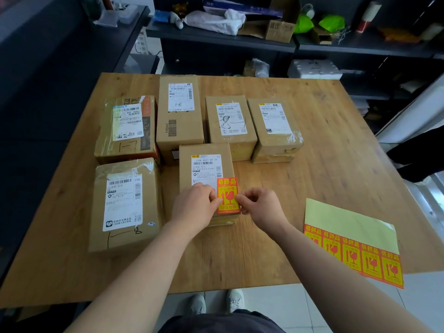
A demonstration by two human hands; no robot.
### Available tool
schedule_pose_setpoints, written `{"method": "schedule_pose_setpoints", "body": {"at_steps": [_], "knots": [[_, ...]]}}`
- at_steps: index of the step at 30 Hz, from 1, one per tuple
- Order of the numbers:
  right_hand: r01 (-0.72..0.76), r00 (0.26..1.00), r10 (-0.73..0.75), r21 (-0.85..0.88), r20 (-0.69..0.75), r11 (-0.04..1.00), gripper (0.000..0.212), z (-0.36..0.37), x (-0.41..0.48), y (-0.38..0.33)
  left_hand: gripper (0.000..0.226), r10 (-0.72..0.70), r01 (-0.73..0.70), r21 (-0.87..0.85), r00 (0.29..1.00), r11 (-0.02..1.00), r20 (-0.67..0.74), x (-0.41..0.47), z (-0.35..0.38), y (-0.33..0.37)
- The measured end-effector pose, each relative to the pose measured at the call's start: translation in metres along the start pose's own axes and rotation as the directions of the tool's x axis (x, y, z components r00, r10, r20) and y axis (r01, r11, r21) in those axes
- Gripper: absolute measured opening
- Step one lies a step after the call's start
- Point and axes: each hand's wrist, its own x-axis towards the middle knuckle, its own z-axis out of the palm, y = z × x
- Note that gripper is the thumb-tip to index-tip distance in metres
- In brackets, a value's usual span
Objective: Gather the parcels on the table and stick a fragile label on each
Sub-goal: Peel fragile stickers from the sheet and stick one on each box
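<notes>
Red-and-yellow fragile label (228, 195) goes onto the parcel (206, 164) at front-centre of the bench (312, 164), my left grip (195, 203) and right grip (258, 203) pinching its sides; five other parcels (179, 111) apparently carry none yet.

Wood table (312, 164) mid-room, pale tiled floor (276, 304) below. Dark shelving (216, 42) behind w/ clutter; dark counter (72, 44) at left. Bright light at rt edge.
</notes>
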Motion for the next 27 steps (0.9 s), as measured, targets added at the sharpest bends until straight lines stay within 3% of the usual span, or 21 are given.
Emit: {"method": "schedule_pose_setpoints", "body": {"at_steps": [16,27], "knots": [[0.034,0.999,-0.036,-0.054,-0.039,0.998,0.011,0.0029,0.0005,0.0039,0.023,-0.010,0.010,0.015,1.000,1.000,-0.012,-0.0005,-0.0018,0.0022],[0.060,0.996,-0.066,-0.109,-0.056,0.992,0.008,0.0040,-0.0021,0.0010,0.018,-0.018,0.015,-0.072,0.999,0.997,-0.040,-0.0037,0.0037,-0.0016]]}}
